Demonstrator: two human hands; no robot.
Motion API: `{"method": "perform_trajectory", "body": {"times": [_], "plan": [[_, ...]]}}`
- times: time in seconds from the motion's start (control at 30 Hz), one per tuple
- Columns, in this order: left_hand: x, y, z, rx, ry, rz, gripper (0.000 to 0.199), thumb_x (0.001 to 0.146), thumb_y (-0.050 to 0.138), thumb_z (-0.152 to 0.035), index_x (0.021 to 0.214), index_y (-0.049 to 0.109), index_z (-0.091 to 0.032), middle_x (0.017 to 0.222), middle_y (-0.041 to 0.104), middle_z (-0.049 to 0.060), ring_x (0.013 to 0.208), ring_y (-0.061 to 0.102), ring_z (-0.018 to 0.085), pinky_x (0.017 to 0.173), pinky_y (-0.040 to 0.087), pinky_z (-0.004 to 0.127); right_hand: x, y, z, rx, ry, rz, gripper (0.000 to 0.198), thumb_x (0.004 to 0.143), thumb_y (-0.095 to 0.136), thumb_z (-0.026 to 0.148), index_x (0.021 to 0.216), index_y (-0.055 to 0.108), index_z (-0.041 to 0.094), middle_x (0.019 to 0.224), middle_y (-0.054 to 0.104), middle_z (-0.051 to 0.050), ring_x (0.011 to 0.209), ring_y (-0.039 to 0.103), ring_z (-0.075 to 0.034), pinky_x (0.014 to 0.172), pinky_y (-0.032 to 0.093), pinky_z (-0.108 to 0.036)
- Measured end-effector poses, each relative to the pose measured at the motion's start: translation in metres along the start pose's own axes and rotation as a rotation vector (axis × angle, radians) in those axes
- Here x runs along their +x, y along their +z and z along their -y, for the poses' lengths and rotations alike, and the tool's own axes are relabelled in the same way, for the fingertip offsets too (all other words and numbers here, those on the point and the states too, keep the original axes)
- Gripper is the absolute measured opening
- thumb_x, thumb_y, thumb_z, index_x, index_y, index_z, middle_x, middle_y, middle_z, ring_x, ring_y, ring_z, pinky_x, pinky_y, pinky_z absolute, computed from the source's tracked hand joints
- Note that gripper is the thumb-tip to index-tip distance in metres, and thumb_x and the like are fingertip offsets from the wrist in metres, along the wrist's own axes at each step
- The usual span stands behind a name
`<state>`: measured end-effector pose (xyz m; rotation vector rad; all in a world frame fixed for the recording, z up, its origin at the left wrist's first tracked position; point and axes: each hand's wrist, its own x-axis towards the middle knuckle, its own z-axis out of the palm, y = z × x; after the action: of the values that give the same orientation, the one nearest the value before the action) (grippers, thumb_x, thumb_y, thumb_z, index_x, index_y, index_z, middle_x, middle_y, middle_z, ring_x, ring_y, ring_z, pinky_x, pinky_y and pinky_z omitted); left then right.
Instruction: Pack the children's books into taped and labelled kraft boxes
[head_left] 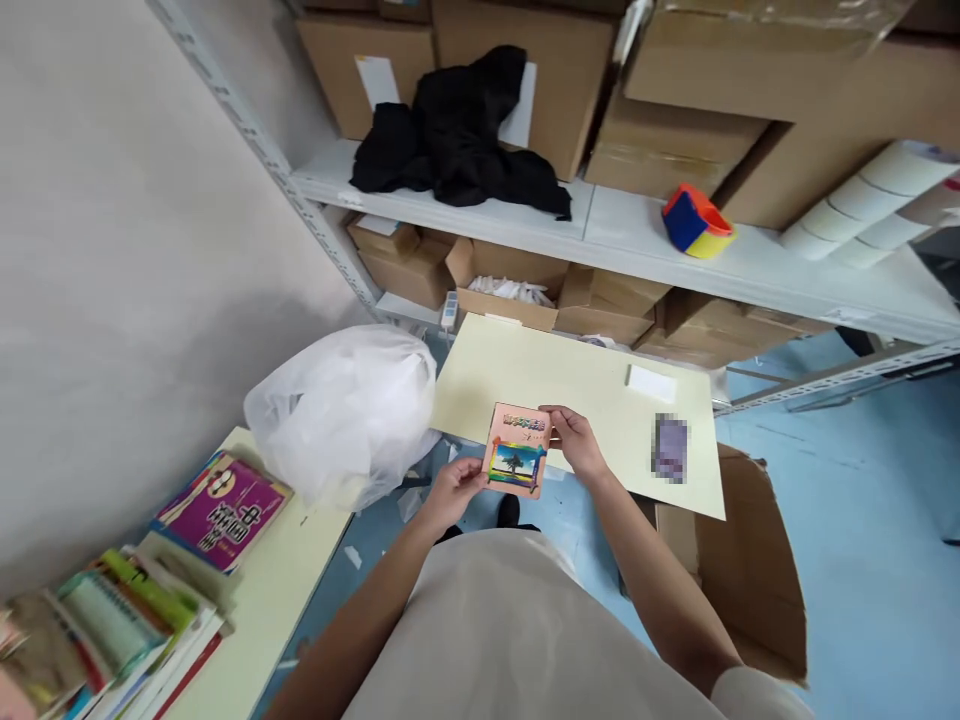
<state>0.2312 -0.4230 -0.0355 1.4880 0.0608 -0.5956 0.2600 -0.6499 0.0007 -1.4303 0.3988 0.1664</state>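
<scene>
A small pink book (516,425) with a rainbow-framed picture on its cover is held up in front of me, over the near edge of the cream table (540,370). My left hand (456,488) pinches its lower left edge. On the opposite side, my right hand (574,438) grips the upper right edge, fingers partly hidden behind it. The cover faces me, slightly tilted. To the right on the table lie a white block or pad (651,383) and a blurred-out purple object (670,448).
A stuffed white plastic bag (345,405) sits at left, beside a side table (292,545) with a purple book (221,510) and several piled books (127,620). Shelves (525,215) ahead hold cartons, black cloth (465,130) and tape rolls (870,200). An open carton (750,560) stands at right.
</scene>
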Motion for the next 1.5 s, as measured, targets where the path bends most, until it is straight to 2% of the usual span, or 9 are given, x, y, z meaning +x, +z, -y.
{"method": "perform_trajectory", "body": {"times": [0.23,0.5,0.77,0.93,1.17,1.27,1.33,1.4,1.5], "plan": [[0.042,0.037,-0.016,-0.026,-0.073,0.123,0.044,0.068,0.07,-0.049,0.096,0.067,-0.016,0.094,0.071,0.009,0.084,0.064,0.02,0.076,0.049,0.031,0.01,-0.052,0.005,0.042,-0.048,-0.138,0.053,0.068,0.066,0.055,0.108,0.062,0.02,0.085,0.066,-0.003,0.077,0.063,-0.016,0.062,0.056,-0.03],[0.099,0.051,-0.026,0.006,-0.111,0.138,0.05,0.062,0.074,-0.05,0.097,0.063,-0.017,0.103,0.067,0.009,0.087,0.064,0.019,0.079,0.052,0.033,0.026,-0.072,0.013,0.15,0.002,-0.31,0.048,0.071,0.063,0.054,0.104,0.063,0.019,0.079,0.066,-0.002,0.07,0.062,-0.015,0.061,0.054,-0.03],[0.147,0.054,-0.035,-0.054,-0.209,0.24,0.051,0.06,0.076,-0.049,0.099,0.066,-0.016,0.096,0.069,0.009,0.082,0.063,0.016,0.076,0.05,0.029,0.043,-0.084,-0.002,0.302,0.011,-0.388,0.045,0.073,0.062,0.04,0.115,0.059,0.023,0.095,0.068,-0.004,0.079,0.066,-0.018,0.068,0.054,-0.033],[0.156,0.063,-0.038,-0.148,-0.293,0.287,0.055,0.058,0.08,-0.046,0.103,0.067,-0.016,0.1,0.069,0.011,0.083,0.063,0.016,0.077,0.048,0.03,0.049,-0.093,-0.002,0.227,-0.038,-0.305,0.061,0.07,0.068,0.043,0.127,0.052,0.029,0.117,0.064,-0.006,0.098,0.063,-0.022,0.077,0.052,-0.036],[0.151,0.092,-0.042,-0.252,-0.332,0.41,0.046,0.065,0.077,-0.04,0.105,0.07,-0.018,0.103,0.07,0.01,0.087,0.063,0.018,0.076,0.047,0.029,0.062,-0.115,0.016,0.312,-0.062,0.072,0.095,0.056,0.08,0.05,0.139,0.037,0.032,0.137,0.05,-0.011,0.116,0.055,-0.029,0.092,0.046,-0.044],[0.144,0.109,-0.047,-0.255,-0.351,0.457,0.044,0.064,0.077,-0.037,0.104,0.071,-0.02,0.1,0.071,0.008,0.091,0.064,0.021,0.079,0.047,0.031,0.068,-0.123,0.02,0.35,-0.055,0.128,0.082,0.056,0.081,0.047,0.129,0.048,0.032,0.132,0.053,-0.01,0.112,0.058,-0.03,0.088,0.048,-0.046],[0.14,0.117,-0.051,-0.24,-0.353,0.439,0.045,0.065,0.076,-0.041,0.104,0.07,-0.021,0.105,0.07,0.008,0.1,0.062,0.025,0.084,0.047,0.034,0.072,-0.129,0.02,0.354,-0.045,0.079,0.062,0.059,0.08,0.045,0.115,0.058,0.03,0.116,0.062,-0.006,0.101,0.063,-0.025,0.084,0.05,-0.043],[0.136,0.12,-0.053,-0.268,-0.343,0.385,0.048,0.069,0.07,-0.052,0.105,0.069,-0.021,0.116,0.066,0.009,0.112,0.057,0.028,0.091,0.045,0.038,0.075,-0.134,0.018,0.335,-0.035,0.015,0.043,0.062,0.078,0.043,0.099,0.064,0.027,0.096,0.065,-0.002,0.085,0.064,-0.018,0.078,0.053,-0.037],[0.132,0.113,-0.052,-0.381,-0.299,0.34,0.066,0.073,0.05,-0.073,0.11,0.066,-0.02,0.124,0.062,0.011,0.117,0.055,0.028,0.097,0.042,0.041,0.076,-0.14,0.02,0.28,-0.02,-0.021,0.033,0.064,0.077,0.04,0.09,0.067,0.023,0.082,0.065,0.0,0.072,0.06,-0.012,0.069,0.053,-0.03]]}}
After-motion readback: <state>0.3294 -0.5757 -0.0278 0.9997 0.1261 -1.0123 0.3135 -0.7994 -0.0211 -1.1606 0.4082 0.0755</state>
